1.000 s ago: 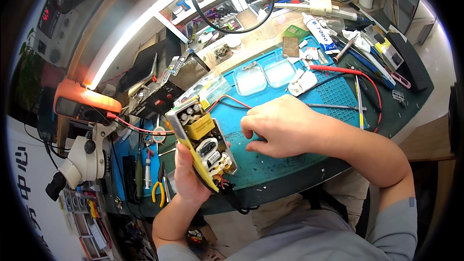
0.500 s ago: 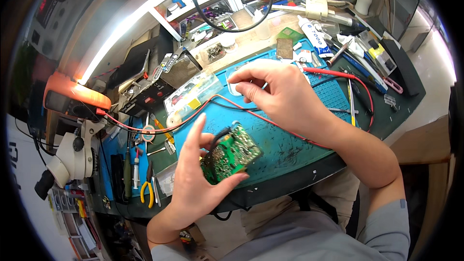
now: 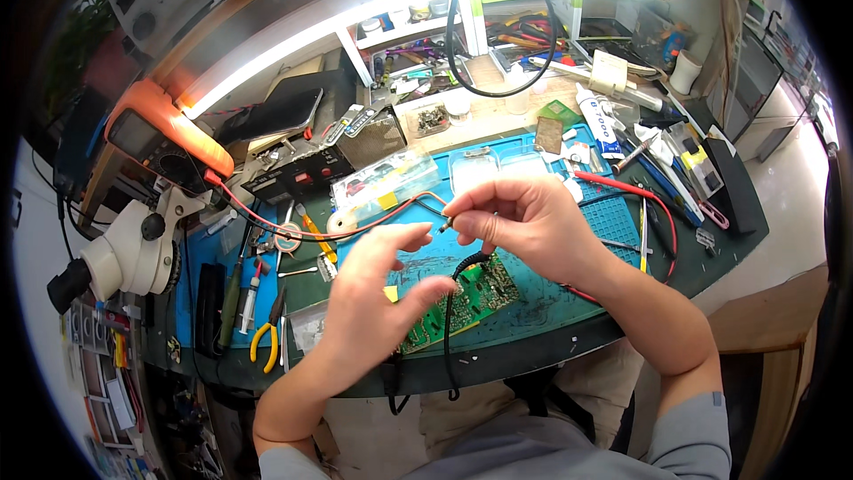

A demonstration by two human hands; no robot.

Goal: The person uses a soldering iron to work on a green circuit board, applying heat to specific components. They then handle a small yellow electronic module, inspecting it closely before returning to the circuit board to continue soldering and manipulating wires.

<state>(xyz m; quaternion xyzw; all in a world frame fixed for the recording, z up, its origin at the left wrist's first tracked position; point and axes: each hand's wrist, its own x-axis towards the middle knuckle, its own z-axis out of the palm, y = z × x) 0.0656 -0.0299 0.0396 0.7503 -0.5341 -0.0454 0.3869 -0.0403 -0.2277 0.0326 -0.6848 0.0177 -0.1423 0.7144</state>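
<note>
My right hand (image 3: 533,222) is closed in a pinch over the middle of the blue mat (image 3: 426,258). A small dark part (image 3: 446,224) shows at its fingertips, too small to name. To its left, my left hand (image 3: 364,302) has its thumb and fingers apart, with nothing seen between them. Below both hands, a green circuit board (image 3: 487,295) lies on the mat near its front edge, solder side up, partly covered by the left hand. A black cable (image 3: 450,329) with a ribbed sleeve runs across the board and hangs past the bench edge.
An orange multimeter (image 3: 164,142) stands at the left, its red lead (image 3: 355,229) crossing the mat. A white microscope head (image 3: 133,244) is nearby. Yellow-handled pliers (image 3: 264,347) lie front left. Clear plastic boxes (image 3: 386,182) sit behind the hands; several tools and a glue tube (image 3: 601,124) lie right.
The board has left my left hand and now lies on the mat. My left hand has opened. My right hand has come lower, with a small part now visible at its fingertips.
</note>
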